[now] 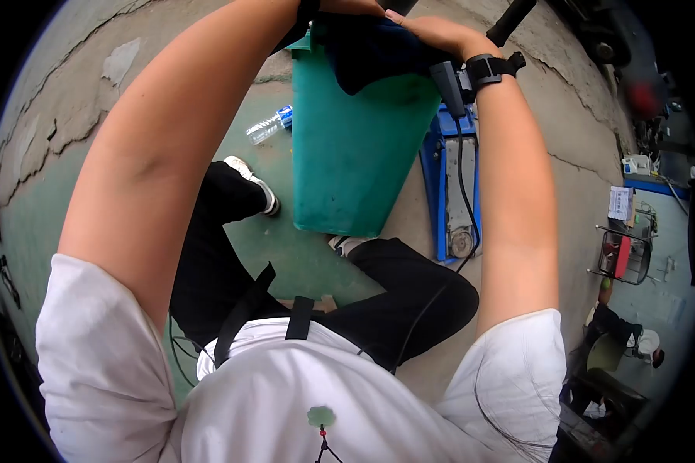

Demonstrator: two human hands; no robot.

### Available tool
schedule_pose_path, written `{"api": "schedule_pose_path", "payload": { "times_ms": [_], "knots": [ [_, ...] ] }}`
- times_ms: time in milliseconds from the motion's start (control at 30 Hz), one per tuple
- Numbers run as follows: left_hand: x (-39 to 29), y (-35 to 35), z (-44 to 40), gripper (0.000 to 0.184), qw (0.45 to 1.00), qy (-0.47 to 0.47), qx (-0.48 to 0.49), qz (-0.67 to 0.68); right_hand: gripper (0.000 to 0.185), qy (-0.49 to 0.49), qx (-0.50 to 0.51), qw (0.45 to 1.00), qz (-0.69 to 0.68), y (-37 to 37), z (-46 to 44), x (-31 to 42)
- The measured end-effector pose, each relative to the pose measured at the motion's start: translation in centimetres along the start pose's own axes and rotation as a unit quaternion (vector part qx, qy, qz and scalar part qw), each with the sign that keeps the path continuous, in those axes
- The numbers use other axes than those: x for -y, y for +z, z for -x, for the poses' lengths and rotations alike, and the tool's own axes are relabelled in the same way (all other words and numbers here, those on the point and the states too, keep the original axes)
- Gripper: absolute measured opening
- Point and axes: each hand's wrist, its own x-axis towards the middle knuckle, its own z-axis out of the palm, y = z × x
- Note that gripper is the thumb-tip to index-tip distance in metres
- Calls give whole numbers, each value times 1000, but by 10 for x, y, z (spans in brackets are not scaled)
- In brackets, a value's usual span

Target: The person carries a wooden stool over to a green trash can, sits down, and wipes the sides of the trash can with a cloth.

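A dark blue cloth [371, 50] hangs in folds over the top of a tall green plastic bin [355, 147] in front of me. At the upper edge of the view, my left hand [351, 6] is closed on the cloth's left part, though most of its fingers are cut off or hidden. My right hand [434, 32] grips the cloth on the other side, thumb pointing towards the left hand, remaining fingers out of sight. On my right wrist sits a black strap [488, 69] with a device and a cable. The bin's inside is hidden.
A clear plastic bottle [269, 126] lies left of the bin. Right of the bin stands a blue floor jack [444, 193], partly behind my right forearm. Farther right are a red-seated chair [619, 255] and a seated person [622, 332]. The concrete floor [62, 92] is cracked.
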Motion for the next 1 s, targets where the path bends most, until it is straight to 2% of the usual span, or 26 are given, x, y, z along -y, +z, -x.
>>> {"api": "schedule_pose_path", "payload": {
  "times_ms": [67, 133, 167, 200, 233, 267, 300, 333, 433, 533, 567, 667, 700, 733, 800, 833, 867, 900, 933, 967, 1000],
  "knots": [
    [4, 15, -1, 54, 997, -22, -72, -21, 79, -7, -50, 999, 21, 3, -2, 1],
    [-4, 36, 9, 54, 960, -57, -233, -145, 78, -14, -98, 995, 25, 4, 13, 9],
    [-35, 45, 30, 49, 944, -84, -271, -166, 61, -12, -208, 977, 54, 11, 32, 20],
    [-65, 53, 51, 46, 926, -110, -309, -185, 54, -59, -302, 946, 106, 24, 42, 20],
    [-59, 67, 57, 35, 887, -17, -390, -248, 48, -106, -393, 900, 157, 42, 47, 13],
    [-23, 92, 46, 31, 766, 105, -523, -358, 41, -153, -479, 840, 206, 59, 52, 7],
    [-12, 109, 48, 37, 734, 129, -552, -375, 27, -198, -531, 796, 212, 72, 57, 3],
    [-6, 122, 51, 43, 699, 151, -579, -391, 29, -199, -546, 784, 218, 79, 58, 3],
    [7, 137, 48, 51, 655, 96, -584, -469, 42, -194, -577, 759, 233, 105, 62, -3],
    [-4, 138, 54, 58, 697, 91, -561, -437, 45, -179, -581, 759, 235, 118, 65, 1],
    [-8, 133, 55, 63, 741, 94, -532, -400, 46, -182, -563, 777, 216, 115, 67, 1],
    [-4, 84, 47, 64, 848, 27, -319, -423, 42, -157, -395, 878, 219, 89, 55, 6],
    [-10, 67, 44, 64, 879, -31, -211, -427, 36, -165, -347, 886, 260, 86, 43, -1],
    [5, 58, 31, 56, 919, -68, -134, -365, 40, -148, -325, 896, 264, 80, 31, -11],
    [34, 50, 18, 54, 867, -68, -196, -452, 48, -114, -270, 917, 271, 72, 16, -30],
    [37, 57, 15, 55, 902, -88, -180, -381, 46, -37, -232, 952, 198, 70, 15, -28],
    [42, 64, 12, 57, 931, -106, -162, -310, 46, -62, -258, 948, 178, 78, 11, -33],
    [51, 72, 10, 63, 913, -110, -149, -363, 46, -84, -282, 942, 161, 92, 8, -47],
    [63, 85, 8, 68, 919, -123, -158, -339, 46, -104, -305, 935, 145, 96, 12, -50],
    [76, 96, 8, 69, 908, -93, -199, -357, 52, -81, -283, 943, 157, 102, 13, -52],
    [88, 105, 8, 70, 894, -62, -239, -373, 51, -106, -301, 935, 153, 107, 12, -52]
  ]
}}
